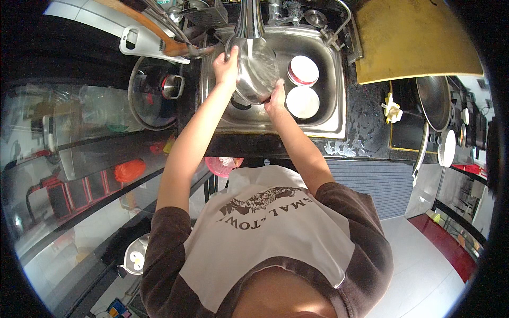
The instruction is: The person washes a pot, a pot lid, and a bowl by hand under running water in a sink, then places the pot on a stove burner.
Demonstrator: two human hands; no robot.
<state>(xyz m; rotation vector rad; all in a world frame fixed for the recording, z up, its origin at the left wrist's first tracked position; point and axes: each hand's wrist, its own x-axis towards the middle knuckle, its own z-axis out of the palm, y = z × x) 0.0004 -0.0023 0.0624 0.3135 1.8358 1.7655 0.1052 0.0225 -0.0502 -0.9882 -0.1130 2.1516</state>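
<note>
Both of my hands hold a round stainless steel bowl, tilted beneath the faucet. My left hand [226, 69] grips its left rim with the thumb up. At the lower right edge, my right hand [276, 95] supports it, its fingers partly hidden. Water from the metal faucet [249, 20] runs into the steel bowl [258, 73]. Right of it in the stainless steel sink [338, 107] are a white bowl with a red band [303, 70] and a round white dish [303, 102]. A dark round thing, partly covered by the bowl, lies on the sink floor.
A yellow board [417, 39] stands at the upper right, near a frying pan [433, 103] and a crumpled pale cloth or glove [392, 109]. Left of the sink are a glass lid [153, 93], a white-handled utensil [149, 43] and a wooden utensil [149, 24]. The black counter edge runs before me.
</note>
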